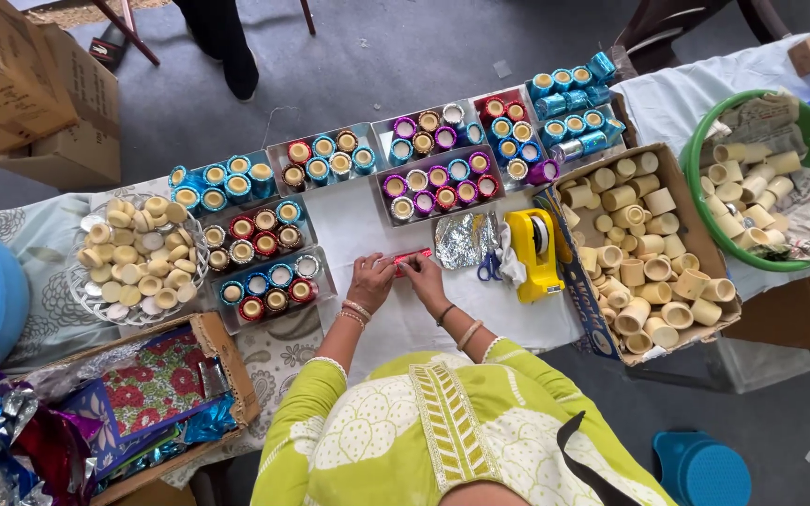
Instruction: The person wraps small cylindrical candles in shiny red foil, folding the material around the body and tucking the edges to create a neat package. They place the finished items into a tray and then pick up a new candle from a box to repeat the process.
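On the white cloth in front of me lies a small red foil piece. My left hand pinches its left end and my right hand presses its right end, fingers closed on it. A crumpled silver foil sheet lies just to the right of my hands. Blue-handled scissors and a yellow tape dispenser sit beyond it. Whether something is wrapped inside the red foil is hidden by my fingers.
Clear trays hold foil-wrapped cups in red, blue and purple. A wire basket of plain cups stands left, a cardboard box and green tub of cups right. A box of foil sheets sits at lower left.
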